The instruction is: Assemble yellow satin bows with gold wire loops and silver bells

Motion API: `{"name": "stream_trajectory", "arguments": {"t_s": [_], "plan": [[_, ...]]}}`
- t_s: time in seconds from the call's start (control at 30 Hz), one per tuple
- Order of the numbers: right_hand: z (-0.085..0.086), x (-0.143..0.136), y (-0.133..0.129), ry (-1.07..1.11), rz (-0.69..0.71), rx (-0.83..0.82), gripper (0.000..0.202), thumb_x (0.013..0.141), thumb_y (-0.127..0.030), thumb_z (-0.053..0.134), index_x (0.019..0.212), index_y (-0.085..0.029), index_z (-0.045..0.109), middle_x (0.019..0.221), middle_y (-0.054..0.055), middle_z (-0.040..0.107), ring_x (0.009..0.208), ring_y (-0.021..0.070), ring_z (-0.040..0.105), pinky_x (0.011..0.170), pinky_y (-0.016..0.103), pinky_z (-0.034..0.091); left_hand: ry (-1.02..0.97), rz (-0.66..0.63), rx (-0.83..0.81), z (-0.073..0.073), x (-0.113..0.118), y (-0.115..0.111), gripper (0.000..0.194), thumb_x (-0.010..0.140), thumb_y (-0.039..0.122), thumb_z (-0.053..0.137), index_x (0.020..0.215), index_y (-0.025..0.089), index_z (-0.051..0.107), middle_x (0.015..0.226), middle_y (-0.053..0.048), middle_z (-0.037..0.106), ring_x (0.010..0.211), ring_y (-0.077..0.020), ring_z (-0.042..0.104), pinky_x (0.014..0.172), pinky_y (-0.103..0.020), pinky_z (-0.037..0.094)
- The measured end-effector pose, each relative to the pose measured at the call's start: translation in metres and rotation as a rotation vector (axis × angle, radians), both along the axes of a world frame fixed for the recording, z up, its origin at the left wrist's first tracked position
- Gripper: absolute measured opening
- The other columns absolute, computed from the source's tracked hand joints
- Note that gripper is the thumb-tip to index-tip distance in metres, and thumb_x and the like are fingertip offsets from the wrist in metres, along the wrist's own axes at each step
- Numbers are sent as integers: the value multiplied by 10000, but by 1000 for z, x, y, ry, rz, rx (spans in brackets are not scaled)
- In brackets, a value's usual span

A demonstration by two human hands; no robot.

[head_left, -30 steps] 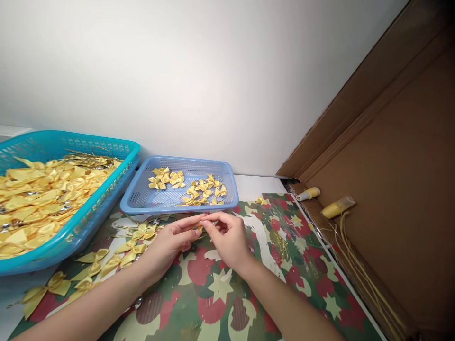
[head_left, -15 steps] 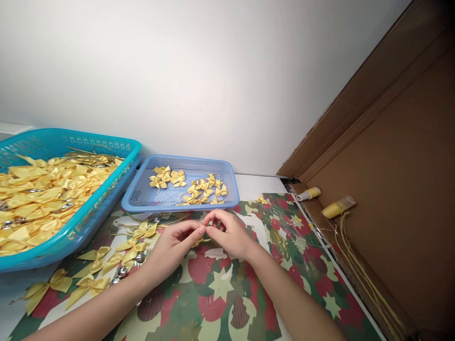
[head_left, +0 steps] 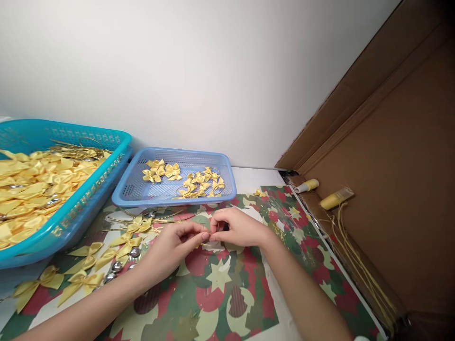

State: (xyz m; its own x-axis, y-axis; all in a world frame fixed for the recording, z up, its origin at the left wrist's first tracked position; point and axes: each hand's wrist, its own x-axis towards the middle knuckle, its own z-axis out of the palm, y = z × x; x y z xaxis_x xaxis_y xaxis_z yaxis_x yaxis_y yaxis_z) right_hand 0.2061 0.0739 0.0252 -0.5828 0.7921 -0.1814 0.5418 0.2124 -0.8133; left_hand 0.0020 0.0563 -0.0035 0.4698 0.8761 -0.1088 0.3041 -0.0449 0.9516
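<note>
A: What's around the cardboard panel (head_left: 391,166)?
B: White wall (head_left: 177,71), left of it. White-and-yellow tube (head_left: 306,185) at its foot, clear-ended yellow tube (head_left: 336,198) just beside.
A: Strings?
B: Yellow strands (head_left: 360,265), loose bundle along its foot.
A: Left of it?
B: Red-green-cream patterned sheet (head_left: 213,300), printed stars, lying on white tabletop (head_left: 258,175).

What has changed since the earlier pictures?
The left hand and right hand moved slightly rightward and away from the blue basket, still pinching a small yellow piece; the left forearm uncovered more silver balls. Nothing visibly released. That basket, the turquoise basket and loose bows stayed put.
</note>
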Motion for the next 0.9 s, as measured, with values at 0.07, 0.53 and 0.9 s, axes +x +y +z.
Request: {"name": "stream_trajectory", "arguments": {"t_s": [0.07,0.53,0.9], "plan": [[-1,1,1,10,-10,14,111,784,-232,696,743,-186,604,728,-30,596,657,107,529,589,209,391,-34,56,-43,-3,1,1,294,815,470,625,816,189,711,758,-36,736,680,-187,637,610,-250,467],[2,-7,-2,81,-156,180,99,824,-178,652,739,-172,603,825,-11,607,707,101,540,629,214,413,64,195,42,0,-1,5,325,753,481,647,774,167,729,684,-41,718,558,-165,592,498,-242,434],[1,-12,-4,-3,-170,226,101,846,-170,634,767,-178,570,831,-5,591,722,114,534,654,232,411,5,198,30,-11,-5,9,297,751,437,674,889,174,690,761,-44,747,702,-198,673,612,-252,503]]}}
